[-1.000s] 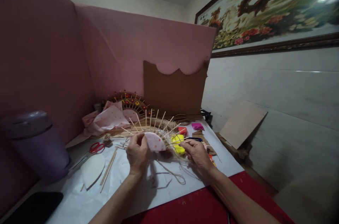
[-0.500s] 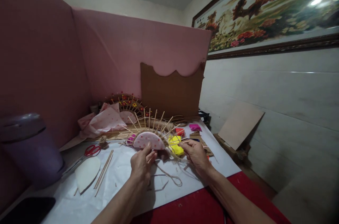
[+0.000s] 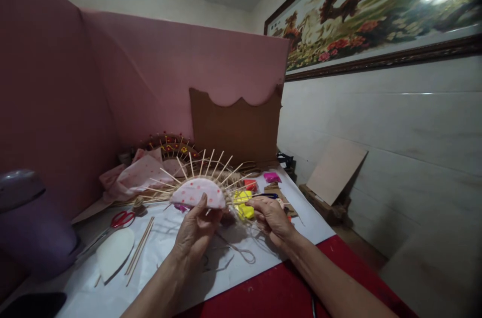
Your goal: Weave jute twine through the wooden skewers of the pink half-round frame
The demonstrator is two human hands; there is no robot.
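My left hand (image 3: 196,231) pinches the lower edge of a half-round fan piece (image 3: 198,191) covered in pink dotted cloth, with thin bamboo sticks (image 3: 211,163) fanning out of its top. The piece stands upright over the white sheet (image 3: 158,268). My right hand (image 3: 271,219) is closed on the twine end and sticks at the piece's right side, beside a yellow packet (image 3: 243,205). A loop of twine (image 3: 241,253) lies on the sheet between my wrists.
Red-handled scissors (image 3: 120,218), a white half-oval card (image 3: 113,253) and loose sticks (image 3: 139,248) lie left. Pink cloth (image 3: 139,177) and a finished decorated fan (image 3: 169,143) sit behind. Brown cardboard (image 3: 237,127) leans on the pink board. A purple flask (image 3: 33,227) stands far left.
My left hand turned the fan piece from held sideways to upright facing me and shifted its grip to the bottom edge. My right hand stayed on the right side.
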